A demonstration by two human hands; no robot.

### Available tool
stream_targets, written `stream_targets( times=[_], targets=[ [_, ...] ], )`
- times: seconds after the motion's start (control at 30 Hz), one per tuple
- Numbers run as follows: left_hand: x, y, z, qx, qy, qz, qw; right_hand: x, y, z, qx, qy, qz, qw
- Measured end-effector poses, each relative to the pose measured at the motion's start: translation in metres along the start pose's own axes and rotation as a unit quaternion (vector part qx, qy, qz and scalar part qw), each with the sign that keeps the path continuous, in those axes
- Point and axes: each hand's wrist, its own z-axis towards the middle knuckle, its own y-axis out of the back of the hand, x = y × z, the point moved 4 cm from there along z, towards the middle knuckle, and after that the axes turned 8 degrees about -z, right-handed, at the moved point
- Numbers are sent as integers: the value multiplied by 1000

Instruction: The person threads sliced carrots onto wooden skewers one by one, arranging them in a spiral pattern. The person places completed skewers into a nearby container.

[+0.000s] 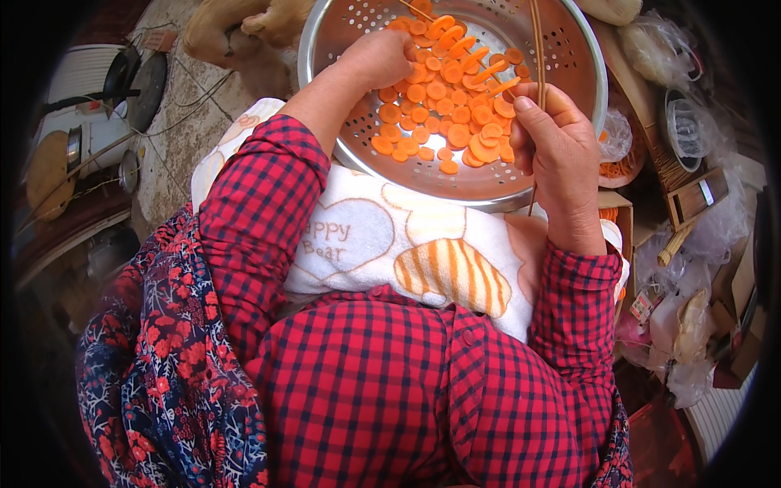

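A metal colander with round holes sits before me on a printed towel over my lap. Loose round carrot slices lie in it. My right hand grips a thin skewer threaded with several spaced carrot slices, slanting up to the left. The same hand also holds a few thin brown sticks, roughly upright. My left hand is over the colander's left part, its fingers bent down at the loose slices; whether a slice is between the fingertips is hidden.
An animal with tan fur is on the concrete floor at the upper left, near pot lids and cords. On the right are a cardboard box, a bowl with shredded carrot, a wooden-framed slicer and plastic bags.
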Motion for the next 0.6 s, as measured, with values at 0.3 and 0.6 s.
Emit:
stream_targets(
  times=[0.3,0.6],
  targets=[
    [-12,5,-6,11,30,-8,999,-3,-1,0,5,-11,-2,1000],
    [-11,50,-4,-55,24,-654,754,-5,-2,2,-10,-16,-22,1000]
  ],
)
